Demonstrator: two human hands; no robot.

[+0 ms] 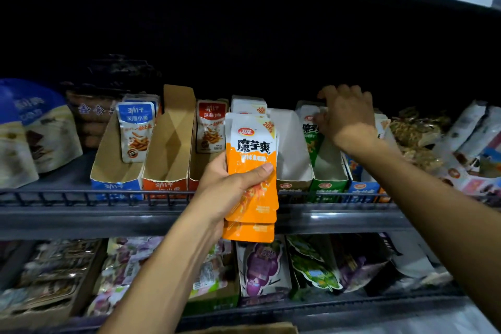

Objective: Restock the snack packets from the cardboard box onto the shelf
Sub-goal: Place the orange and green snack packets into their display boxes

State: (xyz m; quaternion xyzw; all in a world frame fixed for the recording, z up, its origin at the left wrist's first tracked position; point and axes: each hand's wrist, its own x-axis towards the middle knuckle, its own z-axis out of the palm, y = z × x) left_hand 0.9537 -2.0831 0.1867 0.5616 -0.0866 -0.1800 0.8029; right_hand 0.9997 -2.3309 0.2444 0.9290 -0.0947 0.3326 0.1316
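Observation:
My left hand point(230, 187) grips a small stack of orange-and-white snack packets point(252, 149), held upright in front of the middle shelf point(81, 214). More of the same packets point(248, 104) stand behind them in a display box. To the right, my right hand point(347, 116) reaches into the green display box point(329, 184). Its fingers curl over the tops of the green-and-white packets point(311, 141), with the thumb at their front. A brown cardboard box point(244, 329) just shows at the bottom edge.
Open display boxes line the shelf: a blue one point(116, 187) and a red one point(165, 184) with fish-snack packets, and a white-lined one point(292, 160). A wire rail point(81, 195) runs along the front. Bagged snacks lie at both ends, and a lower shelf point(260, 266) holds more.

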